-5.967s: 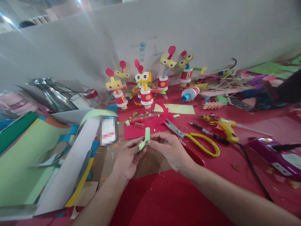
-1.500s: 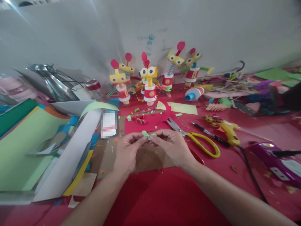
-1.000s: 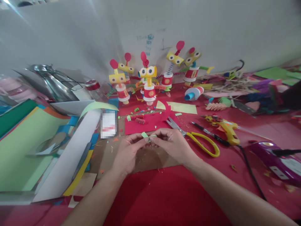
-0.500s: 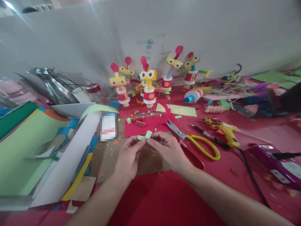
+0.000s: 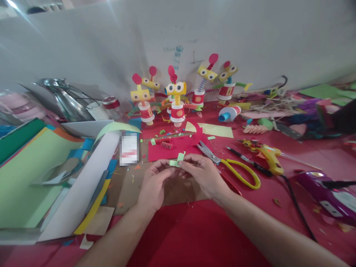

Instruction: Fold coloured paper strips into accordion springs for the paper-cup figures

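A small light-green paper strip point(image 5: 174, 163), bent at an angle, is pinched between my two hands above the brown cardboard point(image 5: 130, 193). My left hand point(image 5: 155, 181) is closed on its left end with thumb and fingers. My right hand point(image 5: 201, 174) grips its right side, where one part sticks up. Just beyond lie a red paper sheet point(image 5: 186, 142) and red coiled paper springs point(image 5: 167, 144). To the right of my right hand rest scissors with yellow handles point(image 5: 241, 172), blades partly spread over the red sheet.
Several paper-cup figures point(image 5: 177, 111) stand by the wall; one cup piece point(image 5: 229, 113) lies on its side. At right are a yellow glue gun point(image 5: 271, 157), its black cord, and a purple device point(image 5: 328, 193). Coloured paper point(image 5: 25, 178) and a metal jug point(image 5: 65, 102) occupy the left.
The green strip and my fingertips have shifted slightly right. My right fingers have changed their hold, and the strip's upright part now stands steeper.
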`<action>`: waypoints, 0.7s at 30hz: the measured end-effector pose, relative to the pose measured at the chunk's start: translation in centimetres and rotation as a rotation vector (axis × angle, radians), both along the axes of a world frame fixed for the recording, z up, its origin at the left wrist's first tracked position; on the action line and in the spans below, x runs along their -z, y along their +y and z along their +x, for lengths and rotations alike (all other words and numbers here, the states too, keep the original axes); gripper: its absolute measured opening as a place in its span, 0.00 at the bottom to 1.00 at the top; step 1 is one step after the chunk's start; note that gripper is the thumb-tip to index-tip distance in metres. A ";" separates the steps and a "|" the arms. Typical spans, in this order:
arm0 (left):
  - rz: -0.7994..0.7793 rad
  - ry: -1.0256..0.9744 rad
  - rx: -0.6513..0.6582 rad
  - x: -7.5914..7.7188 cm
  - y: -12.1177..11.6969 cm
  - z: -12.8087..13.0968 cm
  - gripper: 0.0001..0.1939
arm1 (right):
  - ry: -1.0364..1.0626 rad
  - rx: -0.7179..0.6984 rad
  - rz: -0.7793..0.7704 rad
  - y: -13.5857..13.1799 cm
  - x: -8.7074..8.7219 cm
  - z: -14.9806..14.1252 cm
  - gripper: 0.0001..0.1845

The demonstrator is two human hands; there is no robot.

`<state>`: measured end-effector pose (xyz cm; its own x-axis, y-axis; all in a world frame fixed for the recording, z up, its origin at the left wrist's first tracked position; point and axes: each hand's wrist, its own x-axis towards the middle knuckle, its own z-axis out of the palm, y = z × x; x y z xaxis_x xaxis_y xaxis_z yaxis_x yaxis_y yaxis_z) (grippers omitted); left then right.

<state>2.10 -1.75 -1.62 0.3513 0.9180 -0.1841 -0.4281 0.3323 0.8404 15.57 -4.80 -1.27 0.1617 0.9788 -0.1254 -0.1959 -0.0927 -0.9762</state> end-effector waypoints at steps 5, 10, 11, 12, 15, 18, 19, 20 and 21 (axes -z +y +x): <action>-0.107 -0.048 0.035 -0.1 0.5 -0.3 0.06 | 0.062 -0.029 0.023 0.1 -0.3 0.3 0.08; -0.094 0.015 0.061 0.1 0.9 -0.4 0.10 | 0.072 -0.066 0.036 0.0 -0.5 0.3 0.08; -0.087 0.027 0.066 0.1 0.9 -0.4 0.10 | 0.069 -0.068 0.039 -0.1 -0.5 0.3 0.08; -0.082 0.035 0.072 0.1 0.9 -0.4 0.10 | 0.064 -0.066 0.041 -0.1 -0.5 0.3 0.08; -0.077 0.046 0.090 0.1 0.9 -0.4 0.10 | 0.050 -0.063 0.047 -0.2 -0.4 0.2 0.07; -0.072 0.051 0.088 0.0 0.9 -0.4 0.10 | 0.034 -0.060 0.048 -0.1 -0.3 0.2 0.07; -0.069 0.052 0.084 0.0 0.9 -0.4 0.10 | 0.030 -0.060 0.048 0.0 -0.3 0.2 0.07; -0.066 0.051 0.079 0.0 0.9 -0.4 0.11 | 0.029 -0.062 0.048 0.0 -0.2 0.3 0.07; -0.064 0.051 0.072 -0.1 0.9 -0.3 0.11 | 0.032 -0.068 0.049 0.1 -0.2 0.3 0.07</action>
<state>1.76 -0.90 -1.57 0.4046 0.8765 -0.2611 -0.3588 0.4147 0.8362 15.91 -4.73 -1.06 0.0918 0.9925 -0.0812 -0.2216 -0.0591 -0.9733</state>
